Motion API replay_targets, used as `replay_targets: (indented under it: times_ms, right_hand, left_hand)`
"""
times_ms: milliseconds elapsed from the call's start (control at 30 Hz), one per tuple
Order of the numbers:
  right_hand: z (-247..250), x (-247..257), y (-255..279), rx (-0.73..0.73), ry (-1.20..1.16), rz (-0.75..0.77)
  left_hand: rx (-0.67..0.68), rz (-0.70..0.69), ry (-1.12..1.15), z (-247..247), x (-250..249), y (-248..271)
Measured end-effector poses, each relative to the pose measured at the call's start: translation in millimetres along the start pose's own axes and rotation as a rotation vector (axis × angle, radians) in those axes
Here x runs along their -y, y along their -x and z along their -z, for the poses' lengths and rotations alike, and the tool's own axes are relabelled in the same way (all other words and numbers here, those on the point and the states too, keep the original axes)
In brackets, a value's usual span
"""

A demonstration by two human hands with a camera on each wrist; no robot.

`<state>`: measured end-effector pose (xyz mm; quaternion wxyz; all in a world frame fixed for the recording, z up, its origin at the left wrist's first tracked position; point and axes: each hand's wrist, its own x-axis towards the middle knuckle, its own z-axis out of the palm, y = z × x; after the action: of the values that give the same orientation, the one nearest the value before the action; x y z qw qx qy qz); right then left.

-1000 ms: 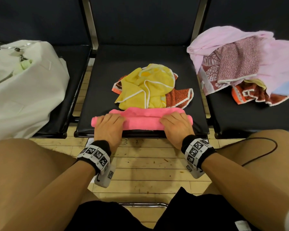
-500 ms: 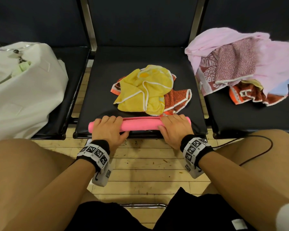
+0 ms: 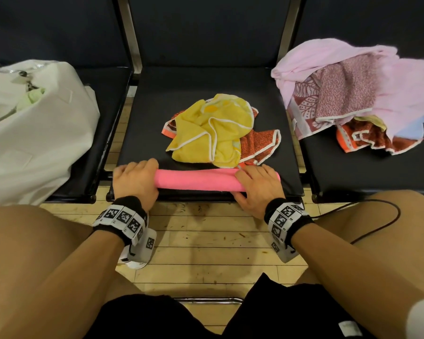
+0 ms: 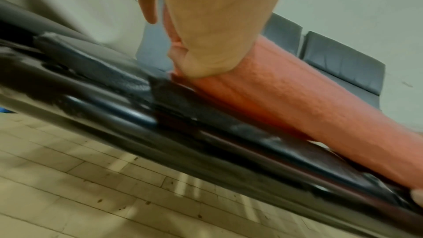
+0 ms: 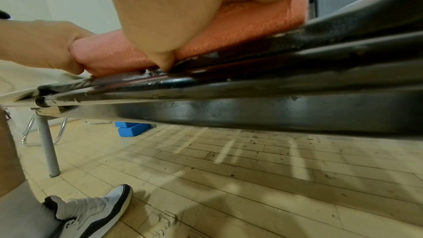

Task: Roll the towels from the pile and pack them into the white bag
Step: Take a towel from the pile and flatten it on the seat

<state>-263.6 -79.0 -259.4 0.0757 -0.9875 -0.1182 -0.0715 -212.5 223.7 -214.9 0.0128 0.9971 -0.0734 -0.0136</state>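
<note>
Item: pink towel (image 3: 196, 179), flat flap now gone, fully rolled; my left hand (image 3: 135, 182) and right hand (image 3: 257, 189) clasp its ends. Ready for white bag (image 3: 34, 133), I judge.

seat front bare (image 3: 142, 133) — yellow towel (image 3: 206, 133) behind

A row of three dark padded seats on a metal frame is seen above a pale wooden floor (image 3: 206, 243). On the middle seat (image 3: 206, 94) a rolled pink towel (image 3: 196, 182) is laid along the front edge, and just behind it a crumpled yellow towel (image 3: 211, 133) is heaped over a rust-red one (image 3: 260, 143). The left seat (image 3: 103, 79) is largely covered by a white bag (image 3: 34, 133). On the right seat (image 3: 367, 172) a pile of towels (image 3: 353, 94) is spread, pink and patterned ones over orange-edged ones. Blue blocks (image 5: 131, 128) are seen on the floor under the seats.
</note>
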Motion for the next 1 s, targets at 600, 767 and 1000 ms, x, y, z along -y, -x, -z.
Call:
replay_targets:
  times_ms: [600,767,1000]
  right_hand:
    - [2,3,1,-0.073,0.024,0.024]
    - [-2,1,3,-0.09,0.05,0.013]
    - [-6,-3,4,-0.139,0.041,0.078]
  left_hand:
    - [0.077,-0.258,0.094,-17,-28,7]
    - [0.078,-0.216,0.08,-26,-22,-4]
    - [0.049,-0.16,0.026,-23,-20,-4]
